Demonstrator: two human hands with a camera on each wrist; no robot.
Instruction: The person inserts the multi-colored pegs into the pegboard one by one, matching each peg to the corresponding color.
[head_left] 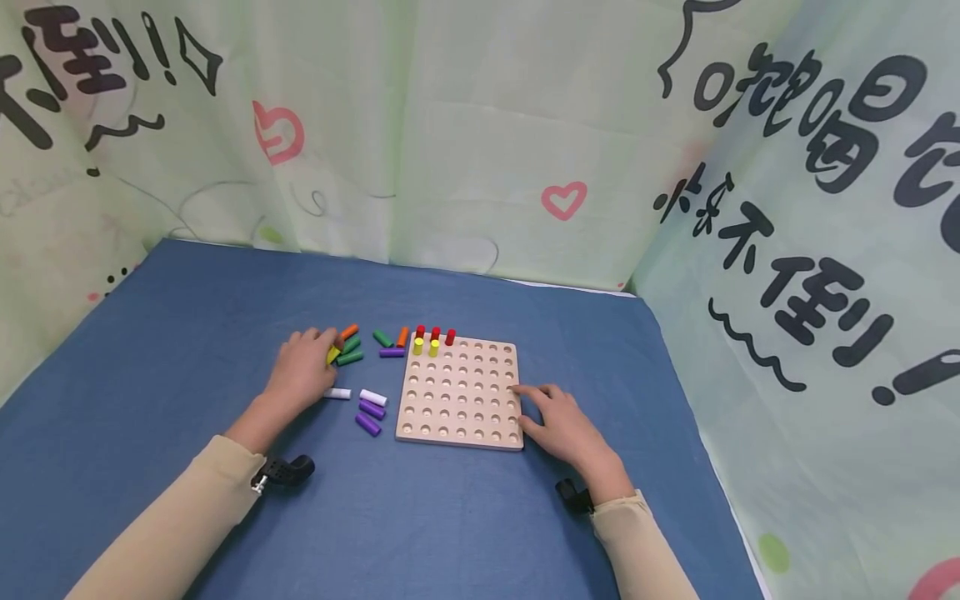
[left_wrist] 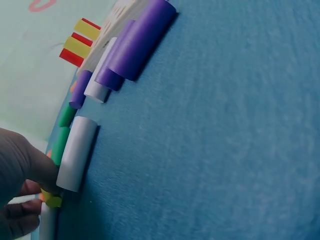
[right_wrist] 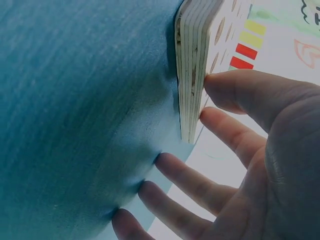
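My left hand pinches a yellow peg between thumb and fingers, above loose pegs on the cloth. Near it lie green pegs, an orange peg and a white peg. A square wooden pegboard with rows of round holes lies flat to the right. Three red pegs stand in its back row, with two yellow pegs in front of them. My right hand rests at the board's right edge, thumb and index finger touching its top, the other fingertips down on the cloth.
Purple pegs and another white peg lie left of the board. A second orange peg is by its back left corner. Blue cloth covers the table, with printed curtains behind and at the sides.
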